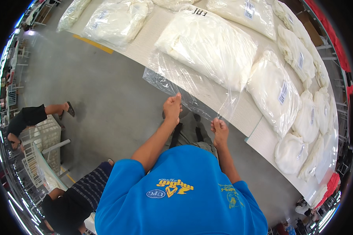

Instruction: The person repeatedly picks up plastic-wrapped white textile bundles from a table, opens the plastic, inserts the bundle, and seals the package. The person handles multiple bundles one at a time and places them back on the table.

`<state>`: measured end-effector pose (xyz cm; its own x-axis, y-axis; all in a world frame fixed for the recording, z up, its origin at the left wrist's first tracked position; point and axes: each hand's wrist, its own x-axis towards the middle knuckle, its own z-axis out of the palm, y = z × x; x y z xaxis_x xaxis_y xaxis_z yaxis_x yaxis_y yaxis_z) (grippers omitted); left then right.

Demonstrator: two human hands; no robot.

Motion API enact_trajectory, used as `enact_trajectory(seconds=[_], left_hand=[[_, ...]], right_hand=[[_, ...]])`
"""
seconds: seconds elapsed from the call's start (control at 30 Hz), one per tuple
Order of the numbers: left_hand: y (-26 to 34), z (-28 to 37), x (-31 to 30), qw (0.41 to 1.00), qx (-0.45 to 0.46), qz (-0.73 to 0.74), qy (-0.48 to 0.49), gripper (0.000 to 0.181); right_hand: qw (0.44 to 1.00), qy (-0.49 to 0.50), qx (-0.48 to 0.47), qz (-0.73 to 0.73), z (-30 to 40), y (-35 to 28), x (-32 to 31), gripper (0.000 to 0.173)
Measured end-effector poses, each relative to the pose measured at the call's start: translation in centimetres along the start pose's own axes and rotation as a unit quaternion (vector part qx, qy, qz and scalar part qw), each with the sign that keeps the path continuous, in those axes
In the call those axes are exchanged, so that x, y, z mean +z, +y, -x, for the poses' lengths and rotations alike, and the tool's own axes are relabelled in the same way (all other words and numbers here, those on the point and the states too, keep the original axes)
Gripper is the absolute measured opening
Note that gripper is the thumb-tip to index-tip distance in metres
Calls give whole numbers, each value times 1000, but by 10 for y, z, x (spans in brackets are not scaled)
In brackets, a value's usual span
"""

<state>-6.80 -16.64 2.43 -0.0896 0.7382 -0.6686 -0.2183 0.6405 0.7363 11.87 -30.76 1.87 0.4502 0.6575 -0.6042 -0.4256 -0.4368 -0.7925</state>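
A large clear plastic bag (205,47) filled with folded cream-white fabric lies near the front edge of the table. Its unfilled end, a loose clear flap (191,77), hangs over that edge towards me. My left hand (172,109) pinches the rim of this flap between thumb and fingers. Further right, my right hand (220,130) grips the flap's corner, fingers curled in. Between both hands the plastic edge spans over the floor. Black print marks the far end of the bag. Right beside it lies another white fabric bundle (274,91) bearing a printed label.
More bagged white bundles (117,22) and labelled bundles (299,60) cover much of the pale table (238,113). Behind me at left, one person (26,119) bends by a white wire cart (48,135); another person (76,196) is nearer. Red fabric (329,191) sits at the far right end.
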Motion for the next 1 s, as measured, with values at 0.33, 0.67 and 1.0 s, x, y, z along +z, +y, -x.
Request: enact_trajectory(seconds=[0.33, 0.67, 1.0], left_hand=[[-17, -10, -16, 989, -41, 127, -58, 22], [-61, -2, -40, 984, -42, 159, -62, 18], [9, -32, -67, 929, 288, -138, 186, 30]], right_hand=[[1000, -7, 7, 16, -3, 0, -4, 21], [1000, -6, 9, 26, -8, -5, -10, 21], [999, 0, 21, 39, -3, -10, -9, 23]])
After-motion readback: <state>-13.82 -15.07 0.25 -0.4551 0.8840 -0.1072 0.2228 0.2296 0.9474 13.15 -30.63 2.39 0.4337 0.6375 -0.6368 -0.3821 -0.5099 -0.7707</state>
